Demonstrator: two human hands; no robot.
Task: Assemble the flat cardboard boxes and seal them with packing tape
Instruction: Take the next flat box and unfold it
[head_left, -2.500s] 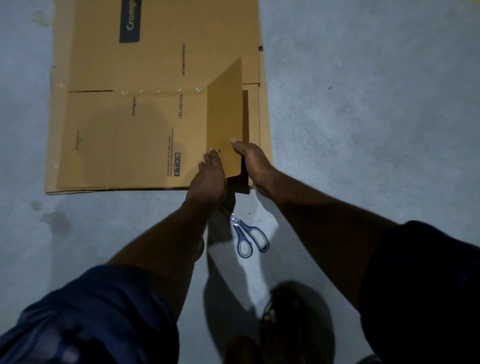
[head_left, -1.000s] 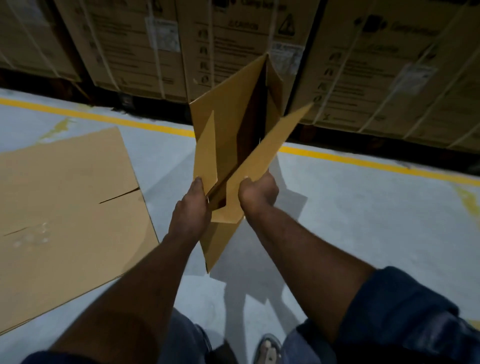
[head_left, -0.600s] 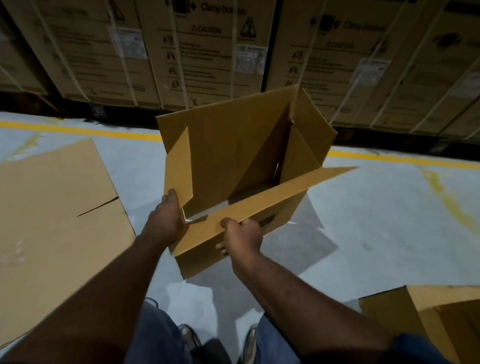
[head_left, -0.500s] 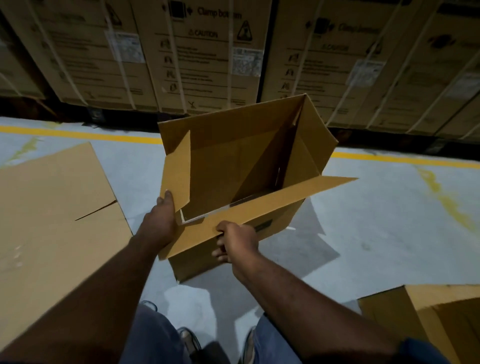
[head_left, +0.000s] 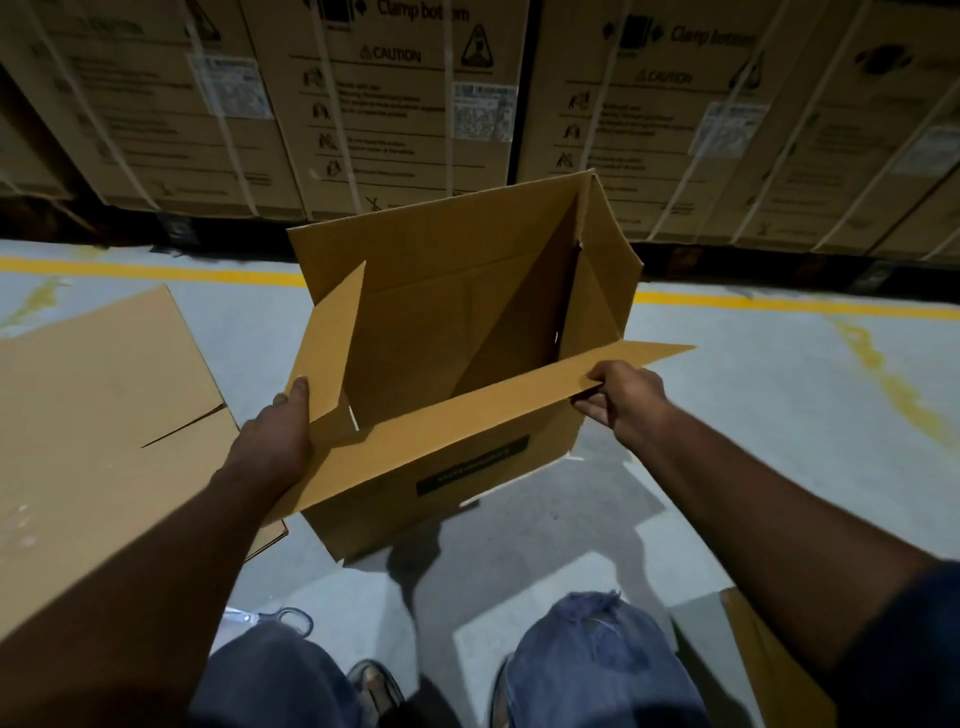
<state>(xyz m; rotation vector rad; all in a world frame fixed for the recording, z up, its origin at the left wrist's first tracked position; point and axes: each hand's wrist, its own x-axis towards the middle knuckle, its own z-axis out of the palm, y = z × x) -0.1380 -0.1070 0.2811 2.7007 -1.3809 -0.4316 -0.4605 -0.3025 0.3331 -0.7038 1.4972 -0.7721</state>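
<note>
Got the opened cardboard box (head_left: 395, 512) in front of me: left grip (head_left: 275, 439) holds the short side flap (head_left: 332, 343), right grip (head_left: 626, 397) pinches the long near flap (head_left: 467, 421).

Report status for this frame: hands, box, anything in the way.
Left hand grips short side flap, right hand pinches long front flap. Cardboard box squared open, flaps unfolded, no tape visible. Scissors on floor, apart from box.

Dim overall; hard shadows on floor (head_left: 545, 519) beneath box (head_left: 395, 499); wide-angle bowing at edges; lower corners murky.
</note>
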